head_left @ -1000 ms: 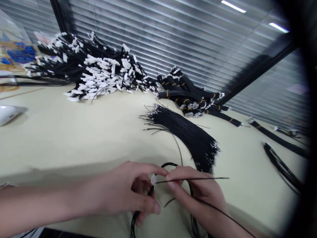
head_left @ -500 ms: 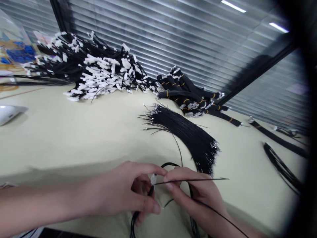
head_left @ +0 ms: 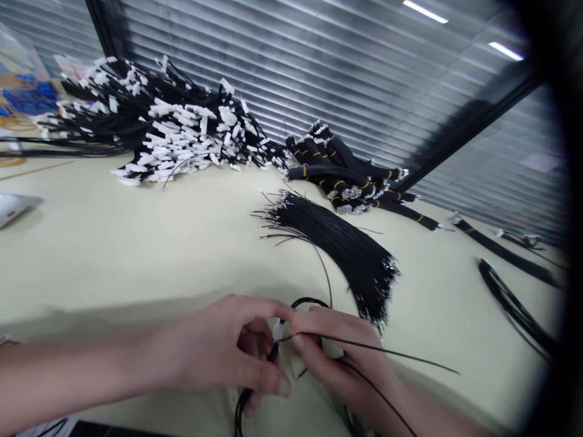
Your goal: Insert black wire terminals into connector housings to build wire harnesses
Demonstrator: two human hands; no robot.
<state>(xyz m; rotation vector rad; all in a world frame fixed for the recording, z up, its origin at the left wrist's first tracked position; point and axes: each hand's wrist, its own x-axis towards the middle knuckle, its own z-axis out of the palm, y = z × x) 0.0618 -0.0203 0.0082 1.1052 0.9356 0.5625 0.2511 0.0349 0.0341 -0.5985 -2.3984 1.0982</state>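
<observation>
My left hand (head_left: 214, 349) is closed around a small whitish connector (head_left: 279, 329) with a bundle of black wires (head_left: 243, 400) running down from it. Its index finger reaches over to my right fingertips. A single thin black wire (head_left: 387, 350) is pinched between the thumb and index finger of my right hand (head_left: 339, 340). One end of that wire meets the connector; whether it is inside cannot be seen. Its long free part stretches to the right. More black wire loops (head_left: 310, 300) behind and under my right hand.
A sheaf of loose black wires (head_left: 332, 243) with metal tips lies just beyond my hands. Behind it are banded wire bundles (head_left: 350, 170) and a big heap of wires with white connectors (head_left: 182, 139). A coil of black cable (head_left: 514, 309) rests at the right. Window blinds (head_left: 291, 73) close off the back.
The wire's free end has swung down and further to the right. Both hands stay together at the connector with nearly the same grip. The whole view has shifted slightly.
</observation>
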